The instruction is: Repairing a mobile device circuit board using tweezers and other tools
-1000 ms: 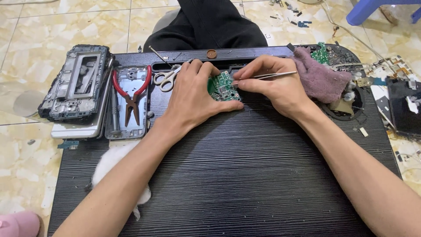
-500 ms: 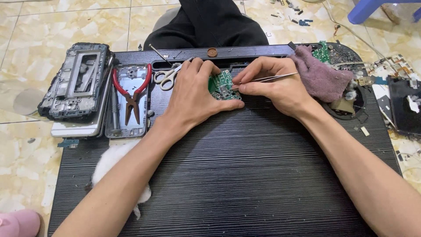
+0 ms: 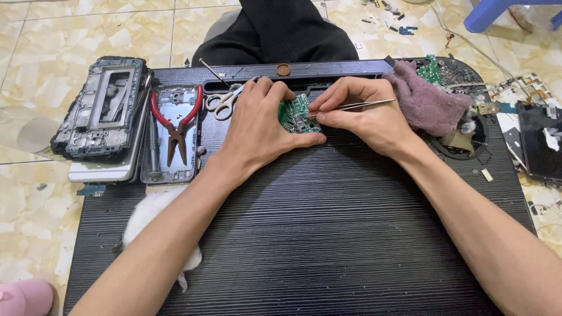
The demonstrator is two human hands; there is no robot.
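Our fingers on the left hand (image 3: 257, 131) curl round a small green circuit board (image 3: 297, 114), thumb pressed along its near edge, holding it down on the black ribbed mat (image 3: 328, 234). Our right hand (image 3: 366, 114) pinches a pair of metal tweezers (image 3: 357, 106), tips touching the board. Just left of our left hand lie scissors (image 3: 221, 104), and further left red-handled pliers (image 3: 175, 126) on a phone frame. A purple cloth (image 3: 424, 96) sits beside our right hand.

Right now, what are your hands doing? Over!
Left hand pins small green circuit board on black ribbed mat. Right hand grips thin metal tweezers, tips at board. Scissors lie beside left hand.
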